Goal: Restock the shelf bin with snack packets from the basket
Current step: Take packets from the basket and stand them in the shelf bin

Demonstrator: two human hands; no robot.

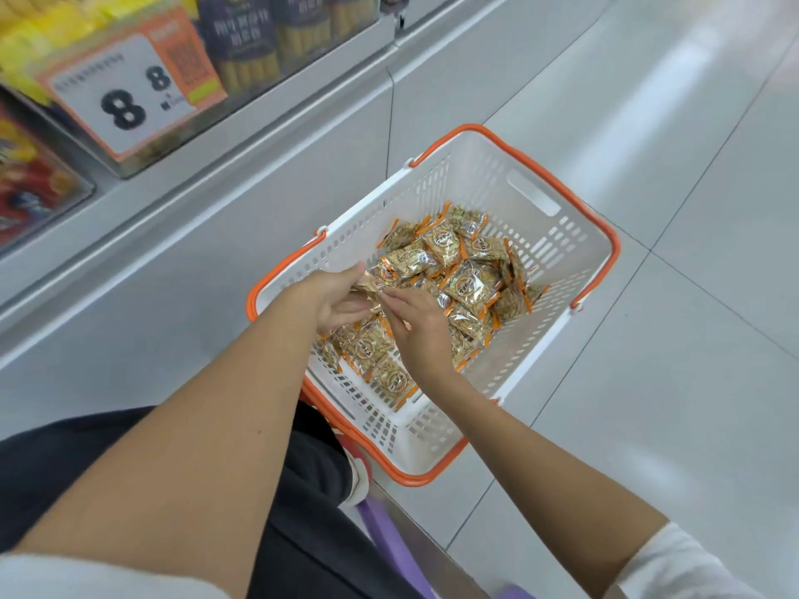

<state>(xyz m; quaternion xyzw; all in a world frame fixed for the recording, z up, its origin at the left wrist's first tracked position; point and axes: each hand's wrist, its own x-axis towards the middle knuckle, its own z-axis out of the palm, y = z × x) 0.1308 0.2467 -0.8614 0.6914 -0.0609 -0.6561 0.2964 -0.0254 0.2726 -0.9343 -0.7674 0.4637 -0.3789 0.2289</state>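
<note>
A white slotted basket (557, 252) with orange handles stands on the floor and holds several clear snack packets (469, 281) with orange edges. Both hands are inside the basket over the near part of the pile. My left hand (335, 298) grips a packet (367, 287) between thumb and fingers. My right hand (417, 326) sits just right of it, its curled fingertips pinching the same packet. The shelf bin (142, 144) is a clear-fronted box at the upper left with a large price card marked 8.
A grey shelf base (259, 175) runs diagonally along the left. Other clear bins hold purple-labelled packs (242, 41) and red packs (26, 183). White tiled floor (691, 209) spreads to the right. My dark-trousered leg and a purple object (385, 538) lie below the basket.
</note>
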